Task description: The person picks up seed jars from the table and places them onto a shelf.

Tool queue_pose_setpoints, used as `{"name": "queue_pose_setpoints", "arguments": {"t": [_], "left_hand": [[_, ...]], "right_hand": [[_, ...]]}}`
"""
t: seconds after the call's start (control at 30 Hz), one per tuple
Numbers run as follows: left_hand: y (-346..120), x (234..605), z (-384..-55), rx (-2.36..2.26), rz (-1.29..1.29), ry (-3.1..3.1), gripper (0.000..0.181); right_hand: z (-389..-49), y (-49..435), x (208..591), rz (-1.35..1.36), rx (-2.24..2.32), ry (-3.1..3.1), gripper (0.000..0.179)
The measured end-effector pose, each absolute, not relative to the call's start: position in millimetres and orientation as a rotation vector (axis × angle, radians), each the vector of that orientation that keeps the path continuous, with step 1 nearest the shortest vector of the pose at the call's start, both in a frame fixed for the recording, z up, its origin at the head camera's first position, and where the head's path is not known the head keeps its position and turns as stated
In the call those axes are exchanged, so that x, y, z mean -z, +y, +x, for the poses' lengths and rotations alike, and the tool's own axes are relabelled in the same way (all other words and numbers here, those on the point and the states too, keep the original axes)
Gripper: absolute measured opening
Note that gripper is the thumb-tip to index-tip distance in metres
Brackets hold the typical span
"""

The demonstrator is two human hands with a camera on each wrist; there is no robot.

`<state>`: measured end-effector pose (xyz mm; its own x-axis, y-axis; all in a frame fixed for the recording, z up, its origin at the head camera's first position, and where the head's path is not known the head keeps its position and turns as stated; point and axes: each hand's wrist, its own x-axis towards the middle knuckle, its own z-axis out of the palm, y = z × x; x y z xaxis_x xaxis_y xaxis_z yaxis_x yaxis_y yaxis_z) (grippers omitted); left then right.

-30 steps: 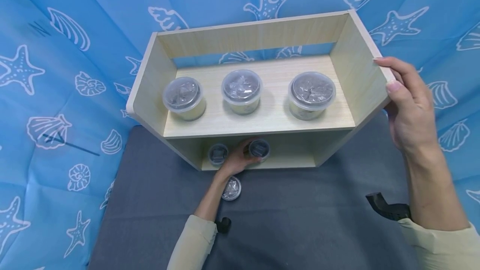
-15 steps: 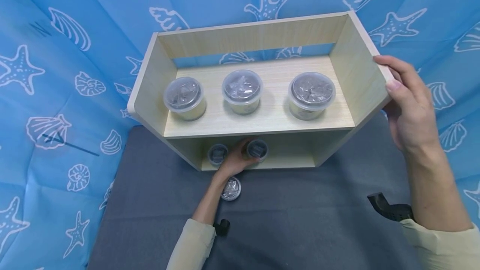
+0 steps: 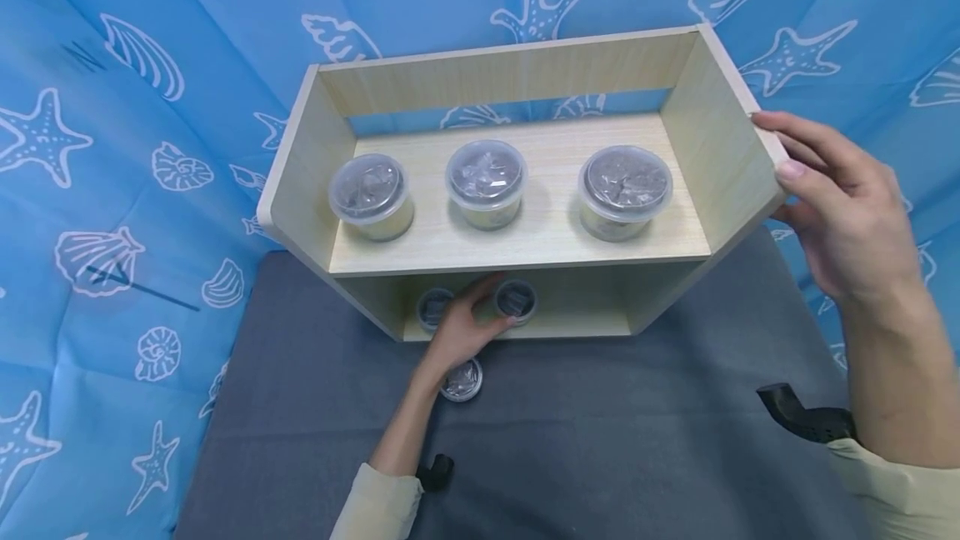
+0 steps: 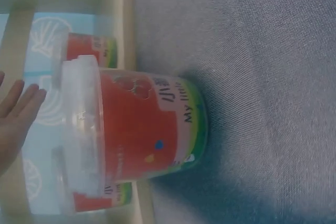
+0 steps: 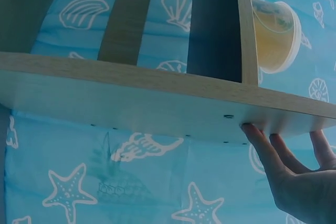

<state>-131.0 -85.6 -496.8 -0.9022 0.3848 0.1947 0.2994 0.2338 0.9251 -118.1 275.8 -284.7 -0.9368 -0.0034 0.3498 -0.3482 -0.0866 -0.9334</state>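
Observation:
My left hand [image 3: 459,330] is in the shelf unit's lower compartment, between two lidded cups. Its thumb is next to the right cup [image 3: 516,298]; the left cup [image 3: 433,308] is partly behind my hand. In the left wrist view the fingers [image 4: 21,103] are extended and hold nothing. A third cup [image 4: 142,124], red with a green base and a clear lid, stands on the cloth in front of the unit. My right hand [image 3: 862,215] rests with its fingertips on the right side panel [image 3: 738,123] near the front edge; the right wrist view shows fingers [image 5: 262,150] against the outer face.
Three lidded cups stand in a row on the upper shelf board [image 3: 540,248]: left [image 3: 371,198], middle [image 3: 486,186] and right [image 3: 624,190]. Dark grey cloth [image 3: 600,440] covers the table. A blue shell-patterned curtain [image 3: 150,215] hangs behind and at both sides.
My left hand has let go of the right cup in the lower compartment and drawn back slightly toward the front left. My right hand has shifted right and loosened along the side panel's edge.

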Motion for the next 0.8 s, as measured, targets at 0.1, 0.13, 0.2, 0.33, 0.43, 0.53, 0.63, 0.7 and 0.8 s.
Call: {"name": "queue_pose_setpoints", "arguments": {"t": [0.1,0.13,0.2,0.33,0.43,0.53,0.63,0.7,0.8], "left_hand": [[-89,493,-126,-1.773,0.649,2.404,0.066],[-91,492,-124,-1.766,0.643,2.403,0.065],[-94,490,-121,-1.775,0.656,2.39,0.063],[-101,486,-114,-1.813,0.715,2.378,0.061],[-105,476,-107,-1.824,0.754,2.387,0.059],[-108,460,-99,-1.803,0.767,2.405,0.056],[-112,449,-90,-1.756,0.739,2.438,0.054],[-116,455,-88,-1.738,0.74,2.457,0.053],[-120,458,-83,-1.723,0.737,2.481,0.052]], "right_hand": [[-117,278,283,0.399,-2.128,-1.97,0.043],[-117,279,283,0.407,-2.13,-1.976,0.043],[-117,281,282,0.422,-2.133,-1.982,0.043],[-118,284,281,0.44,-2.168,-1.979,0.044],[-118,285,281,0.445,-2.197,-1.981,0.045],[-118,286,281,0.453,-2.213,-1.997,0.046],[-118,286,282,0.443,-2.222,-2.022,0.047],[-119,286,282,0.433,-2.237,-2.028,0.047],[-120,285,282,0.448,-2.263,-2.019,0.047]]}}
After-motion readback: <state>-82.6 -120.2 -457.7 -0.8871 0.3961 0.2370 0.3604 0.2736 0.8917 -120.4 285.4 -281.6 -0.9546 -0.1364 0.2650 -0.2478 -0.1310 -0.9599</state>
